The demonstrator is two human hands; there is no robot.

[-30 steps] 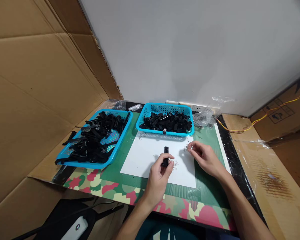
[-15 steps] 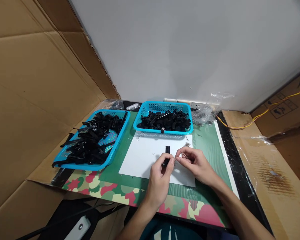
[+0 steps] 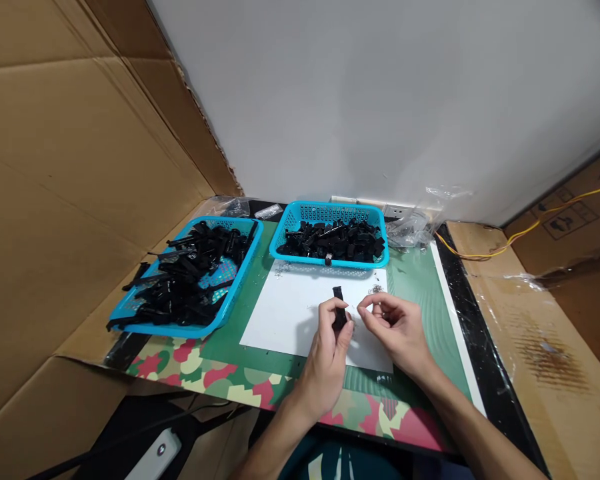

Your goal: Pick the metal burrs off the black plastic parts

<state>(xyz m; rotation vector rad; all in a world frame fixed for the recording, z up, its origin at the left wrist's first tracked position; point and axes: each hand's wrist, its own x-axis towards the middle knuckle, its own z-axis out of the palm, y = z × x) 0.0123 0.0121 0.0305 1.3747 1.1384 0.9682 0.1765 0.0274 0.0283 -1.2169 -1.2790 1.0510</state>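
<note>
Black part (image 3: 340, 319): gripped in left hand (image 3: 327, 363), lower centre of frame, partly covered by grip. Right hand (image 3: 399, 332) just beside: pinch nearly closed, cannot tell whether gripping anything. Small pieces (image 3: 377, 289) right of centre: too fine to identify. Cut off at bottom edge: forearms (image 3: 466, 415).

The green tabletop (image 3: 420, 283) bears paper (image 3: 275, 320) — and two baskets (image 3: 240, 281) (image 3: 353, 265).

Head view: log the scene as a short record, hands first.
Left hand: holds a black piece over the white sheet
Right hand: beside the black piece, fingertips close together; anything held is too small to tell
Work surface: green, under the white sheet
Small bits: piled beyond the right hand
Left basket: blue, holding black parts
Far basket: blue, also holding black parts
</note>
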